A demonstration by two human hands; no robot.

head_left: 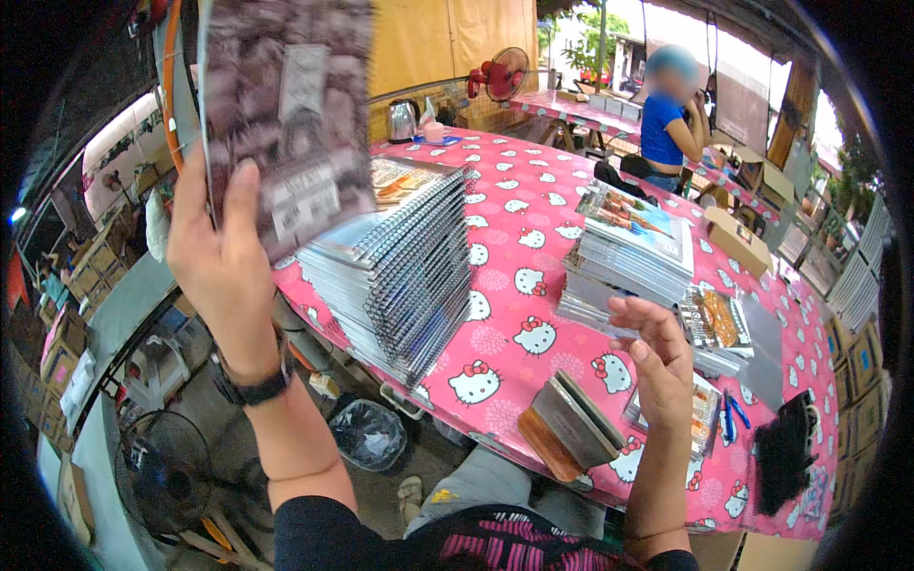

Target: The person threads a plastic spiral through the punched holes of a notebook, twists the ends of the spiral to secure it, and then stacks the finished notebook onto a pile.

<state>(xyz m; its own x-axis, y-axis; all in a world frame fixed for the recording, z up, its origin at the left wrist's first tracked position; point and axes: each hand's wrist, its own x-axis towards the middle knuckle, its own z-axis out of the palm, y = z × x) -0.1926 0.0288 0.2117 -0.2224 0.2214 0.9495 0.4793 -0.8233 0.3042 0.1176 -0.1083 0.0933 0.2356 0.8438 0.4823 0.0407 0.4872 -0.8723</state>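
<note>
My left hand (227, 271) is raised at the upper left, its thumb and fingers closed on the lower edge of a book (286, 105). The book has a dark purple-grey photo cover with a barcode label. Just right of it, a tall stack of spiral-bound books (409, 295) stands on the table, wire edges facing right. My right hand (660, 366) hovers over the table, fingers apart and holding nothing. It is nearest to a second book stack (633, 247) and a smaller pile (719, 324). A block with a wooden base and grey plates (576, 423) sits near the front edge.
A pink patterned cloth (519, 333) covers the table. Blue pens (733, 416), a black pouch-like item (785, 452) and a cardboard box (738, 243) lie to the right. A kettle (403, 121) stands far back. Another person (666, 128) works behind. A floor fan (167, 471) stands lower left.
</note>
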